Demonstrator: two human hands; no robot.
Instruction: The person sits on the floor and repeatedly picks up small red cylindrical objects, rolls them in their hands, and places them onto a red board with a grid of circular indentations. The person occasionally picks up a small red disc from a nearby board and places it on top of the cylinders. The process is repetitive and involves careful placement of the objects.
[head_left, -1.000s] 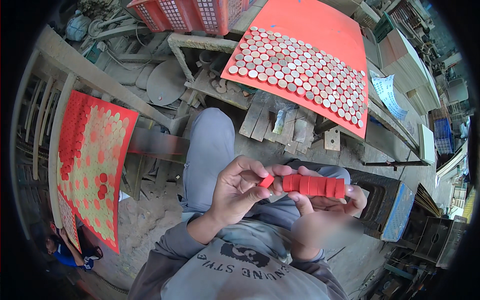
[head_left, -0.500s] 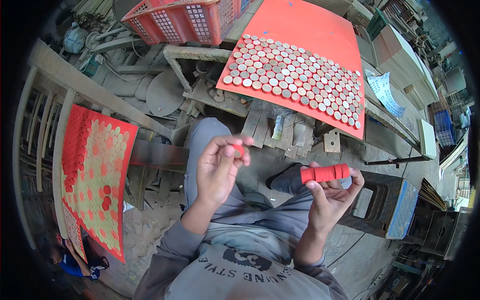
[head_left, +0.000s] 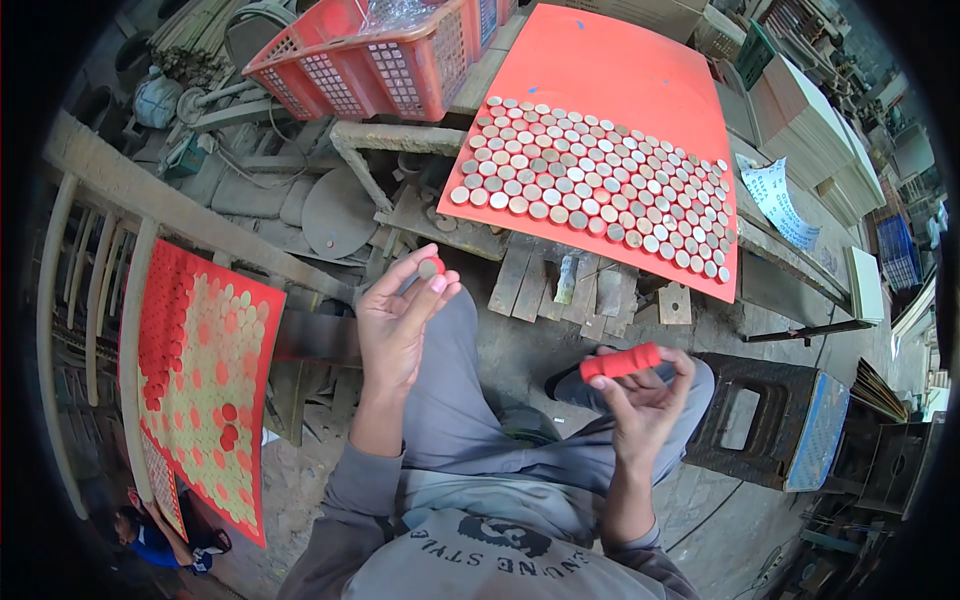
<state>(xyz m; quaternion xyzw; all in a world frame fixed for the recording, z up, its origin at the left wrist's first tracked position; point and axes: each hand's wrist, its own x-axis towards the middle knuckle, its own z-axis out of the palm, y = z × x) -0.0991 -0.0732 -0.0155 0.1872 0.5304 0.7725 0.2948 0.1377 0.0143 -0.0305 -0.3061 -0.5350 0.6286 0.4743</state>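
Observation:
My left hand (head_left: 393,325) pinches a single small disc (head_left: 431,268) with a red edge and a dull, pale face between thumb and fingertips. In my right hand (head_left: 643,402) a short row of red discs (head_left: 620,362), pressed face to face, lies between thumb and fingers. Beyond both hands, a red sheet (head_left: 625,62) bears many round discs (head_left: 590,175) with pale faces, set close together. To the left, a second red sheet (head_left: 262,320) carries yellowish and red discs (head_left: 205,350), with a band of red ones along its far-left side.
An orange plastic crate (head_left: 360,75) stands at the back left on a wooden bench. A black stool (head_left: 765,420) with a blue side is to the right. Pale stacked boards (head_left: 810,120) fill the far right. At lower left, another person (head_left: 160,535) sits beside a sheet.
My left hand has moved left and a little away from me with its disc, toward the left sheet. My right hand has shifted slightly left with the red discs. The view has tilted a little.

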